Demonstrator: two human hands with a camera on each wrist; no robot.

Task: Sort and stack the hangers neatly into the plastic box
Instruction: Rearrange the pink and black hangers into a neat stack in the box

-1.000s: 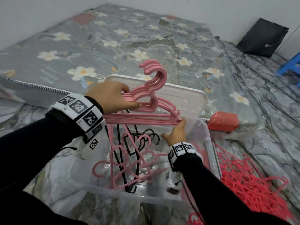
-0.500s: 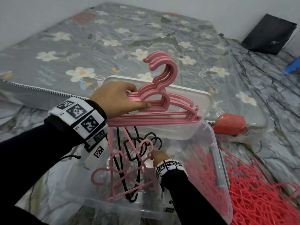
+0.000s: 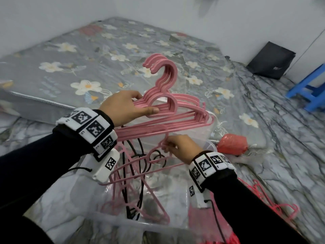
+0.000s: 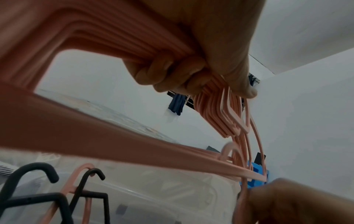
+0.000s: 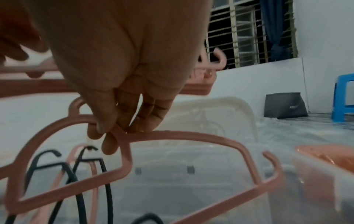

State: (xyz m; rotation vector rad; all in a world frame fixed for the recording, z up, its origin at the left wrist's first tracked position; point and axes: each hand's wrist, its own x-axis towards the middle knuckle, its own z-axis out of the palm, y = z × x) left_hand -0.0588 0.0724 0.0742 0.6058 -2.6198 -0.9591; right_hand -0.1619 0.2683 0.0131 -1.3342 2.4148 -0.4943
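Progress check, left to right. My left hand (image 3: 123,107) grips a lined-up pink bundle (image 3: 177,111) at the neck, fingers and thumb curled tight round the stacked bars, hooks all facing the same way, held over the plastic box (image 3: 123,224). In the left wrist view the bars sit flush in my fist, so that batch looks sorted but isn't in the box yet.

Below it, inside the box, it's a jumble: loose thin pink hangers (image 3: 158,208) mixed w/ black hangers (image 3: 139,191), standing at odd angles, hooks crossing. I'd say roughly mid-task; none of that is stacked neatly.

Center-right: my right hand (image 3: 181,147) pinches one thin pink hanger (image 5: 172,134) just below its hook, thumb and fingertips (image 5: 107,133) pressed together on the wire, other fingers tucked alongside. It hangs just under the bundle, partly in the box; looks like the next one to join the batch, though I can't tell if it's clear of the black ones.

Behind the box leans its white lid (image 3: 210,127), off. Far right on the floor, a heap of red hangers (image 3: 274,206) lies untouched, so there's plenty left: finish pinks, separate blacks, then reds, then lay all stacks down flat.
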